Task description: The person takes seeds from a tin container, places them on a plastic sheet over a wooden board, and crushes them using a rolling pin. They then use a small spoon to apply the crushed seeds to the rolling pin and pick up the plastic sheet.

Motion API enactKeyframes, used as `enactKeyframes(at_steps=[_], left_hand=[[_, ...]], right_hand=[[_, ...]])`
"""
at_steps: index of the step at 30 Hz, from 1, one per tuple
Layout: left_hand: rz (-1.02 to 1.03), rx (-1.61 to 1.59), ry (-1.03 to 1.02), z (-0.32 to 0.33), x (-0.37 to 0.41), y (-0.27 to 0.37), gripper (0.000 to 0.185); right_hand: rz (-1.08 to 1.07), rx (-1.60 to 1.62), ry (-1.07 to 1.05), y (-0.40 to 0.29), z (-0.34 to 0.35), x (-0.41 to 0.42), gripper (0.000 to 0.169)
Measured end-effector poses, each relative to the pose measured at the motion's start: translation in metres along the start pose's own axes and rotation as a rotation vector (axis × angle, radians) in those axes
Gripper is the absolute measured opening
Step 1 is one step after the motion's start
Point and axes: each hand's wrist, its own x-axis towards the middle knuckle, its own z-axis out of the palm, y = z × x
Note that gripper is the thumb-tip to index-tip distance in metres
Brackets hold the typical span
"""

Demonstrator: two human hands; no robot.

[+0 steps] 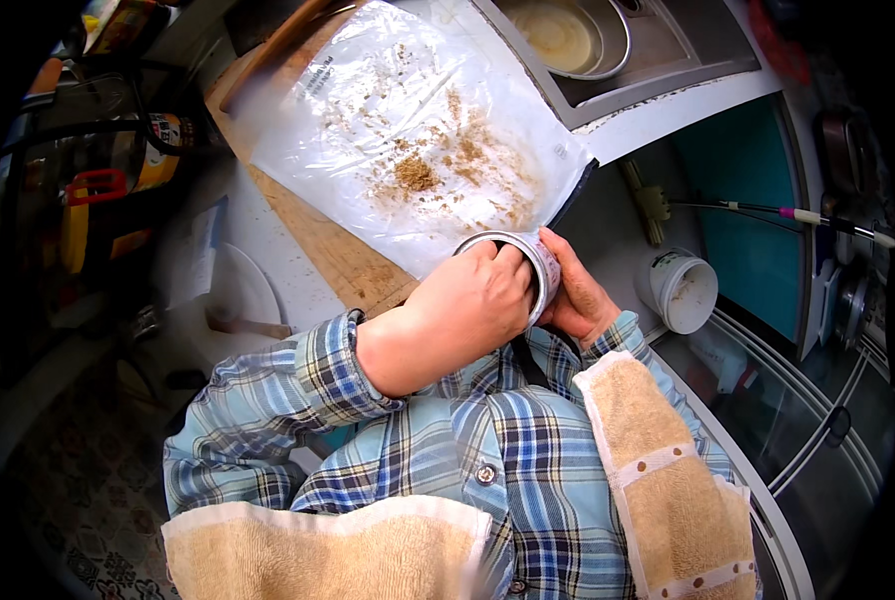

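Observation:
A metal can [551, 262] is tilted in front of my torso, its open rim facing my left hand. Around its right side curl the fingers of my right hand [579, 292]. My left hand [477, 289] reaches over the rim with its fingers inside the can, where they are hidden; whether they grip anything does not show. Just beyond the can, a clear plastic bag [305, 142] lies flat over a wooden board [297, 232]. Brown crumbs [415, 172] form a small heap on the bag, with finer bits scattered around it.
At the top right, a metal basin [620, 60] with cloudy liquid sits in a sink [567, 109]. A white bucket [691, 296] and a thin rod [807, 216] are at the right. Jars and a round white item [264, 281] with a wooden-handled tool [256, 328] lie left.

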Motion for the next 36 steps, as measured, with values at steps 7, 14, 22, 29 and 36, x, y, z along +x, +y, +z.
enactKeyframes(at_steps=[7,14,22,29,36], left_hand=[[0.020,0.014,0.016,-0.003,0.000,-0.001,0.011],[-0.005,-0.110,0.076,-0.004,-0.001,-0.011,0.008],[-0.537,-0.797,0.406,-0.005,-0.025,-0.069,0.011],[-0.639,-0.488,0.418,0.060,-0.036,-0.096,0.008],[-0.463,-0.534,0.477,0.007,-0.022,-0.056,0.016]], right_hand=[[-0.029,0.054,0.045,0.005,-0.002,-0.005,0.055],[-0.016,0.070,0.009,0.009,-0.011,0.002,0.054],[-0.086,0.079,-0.019,0.007,-0.015,0.004,0.063],[-0.066,0.093,-0.015,0.006,-0.014,0.007,0.065],[-0.087,0.079,-0.026,0.003,-0.008,0.008,0.061]])
